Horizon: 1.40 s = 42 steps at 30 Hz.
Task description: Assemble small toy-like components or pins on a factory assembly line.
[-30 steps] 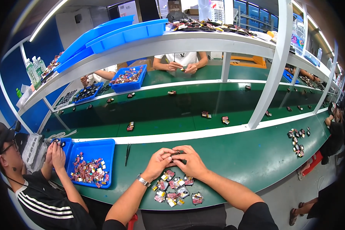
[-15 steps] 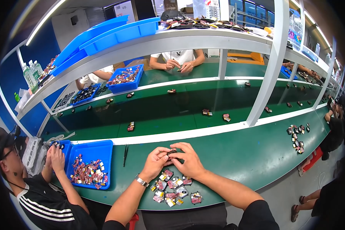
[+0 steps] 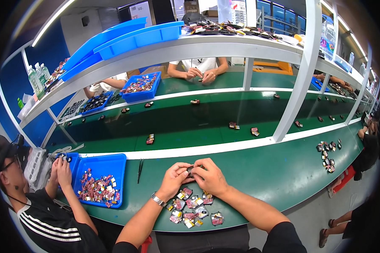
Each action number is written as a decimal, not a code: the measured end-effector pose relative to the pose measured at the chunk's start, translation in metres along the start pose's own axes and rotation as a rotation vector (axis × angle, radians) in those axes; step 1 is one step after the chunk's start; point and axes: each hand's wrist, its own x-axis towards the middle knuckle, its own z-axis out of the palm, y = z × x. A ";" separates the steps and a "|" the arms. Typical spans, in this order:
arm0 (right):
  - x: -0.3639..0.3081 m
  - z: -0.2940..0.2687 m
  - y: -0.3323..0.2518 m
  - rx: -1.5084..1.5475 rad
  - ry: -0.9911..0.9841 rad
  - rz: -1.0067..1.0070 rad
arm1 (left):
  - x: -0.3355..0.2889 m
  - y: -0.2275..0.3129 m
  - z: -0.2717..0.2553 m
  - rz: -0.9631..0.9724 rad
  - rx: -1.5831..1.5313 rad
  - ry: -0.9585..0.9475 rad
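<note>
Above the near edge of the green worktop, my left hand and my right hand meet around a small black casing. My left fingers grip it from the left side, while the right thumb and fingertips pinch at its right. Fingers cover most of the casing, so its inside cannot be made out. Just below my hands lies a cluster of small electronic assemblies, with reddish boards, silvery-white and yellow parts and black shells. Black tweezers lie on the worktop left of my hands.
A blue tray of similar parts stands at left, beside a co-worker. Beyond a white rail, a dark green belt carries scattered assemblies. A white post rises at right. Another person works opposite.
My right fingers have shifted from spreading over the casing to pinching it, and more of it shows. Assemblies on the belt sit slightly farther right. The view has shifted a little.
</note>
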 end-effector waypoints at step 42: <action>0.061 0.033 0.108 -0.203 0.200 0.119 | 0.007 0.001 -0.021 0.148 0.045 0.175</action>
